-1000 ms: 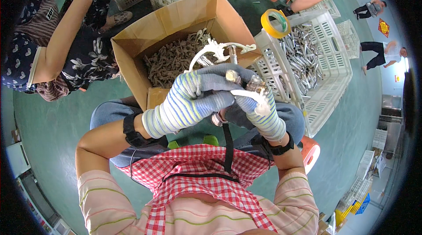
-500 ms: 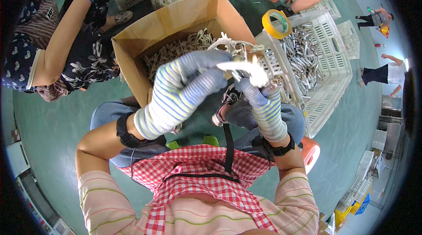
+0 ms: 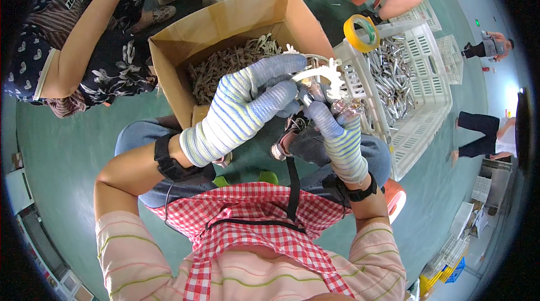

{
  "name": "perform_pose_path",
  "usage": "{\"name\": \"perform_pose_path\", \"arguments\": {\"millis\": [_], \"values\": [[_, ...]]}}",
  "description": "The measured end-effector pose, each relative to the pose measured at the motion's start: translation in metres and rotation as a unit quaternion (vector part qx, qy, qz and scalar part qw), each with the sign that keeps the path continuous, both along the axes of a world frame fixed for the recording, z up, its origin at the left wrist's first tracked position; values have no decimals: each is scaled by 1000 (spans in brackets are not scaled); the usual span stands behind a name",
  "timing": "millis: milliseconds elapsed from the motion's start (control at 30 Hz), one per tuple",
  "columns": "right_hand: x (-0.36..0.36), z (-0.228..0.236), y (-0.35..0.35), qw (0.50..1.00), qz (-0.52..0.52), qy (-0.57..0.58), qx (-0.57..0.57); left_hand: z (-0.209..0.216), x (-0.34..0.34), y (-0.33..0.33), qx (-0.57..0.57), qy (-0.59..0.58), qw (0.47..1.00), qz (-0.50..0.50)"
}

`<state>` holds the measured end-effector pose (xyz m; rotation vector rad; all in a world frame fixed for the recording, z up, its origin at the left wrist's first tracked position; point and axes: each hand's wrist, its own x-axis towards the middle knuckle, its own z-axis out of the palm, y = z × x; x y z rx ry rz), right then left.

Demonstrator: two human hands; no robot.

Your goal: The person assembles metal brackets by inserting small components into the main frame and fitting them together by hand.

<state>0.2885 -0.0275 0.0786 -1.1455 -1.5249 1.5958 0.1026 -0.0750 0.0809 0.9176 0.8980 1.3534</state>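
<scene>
"Where is the white curved piece (image 3: 333,76)?"

"Above the lap, between the gloved hands. The left hand's (image 3: 239,95) thumb and forefinger seem to pinch one end; the right hand's (image 3: 340,132) fingers curl round shiny metal pieces (image 3: 350,108). Exact contact there is hidden."

"How best to handle it?"

"Pinch firmly but gently, since the arc looks thin, and hold both wrists level."

"And around?"

"A cardboard box (image 3: 169,48) of small pale parts (image 3: 236,63) ahead; a white crate (image 3: 436,84) of metal tubes (image 3: 388,73) to the right, a yellow tape roll (image 3: 352,32) at its rim; green floor (image 3: 79,160) below; a co-worker (image 3: 70,73) at left."
</scene>
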Motion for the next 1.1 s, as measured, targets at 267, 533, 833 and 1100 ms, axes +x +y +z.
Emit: {"name": "perform_pose_path", "arguments": {"millis": [267,533,833,1100], "values": [[-4,1,-1,1000,-3,-4,1,-6,-6,6,81,154,984,22],[-3,-2,-1,1000,-8,3,3,3,-11,6,148,381,912,43],[-3,2,-2,1000,-18,12,-3,-3,-8,7,235,451,858,72],[0,4,0,998,-11,-25,64,-4,-6,4,232,442,865,46]]}}
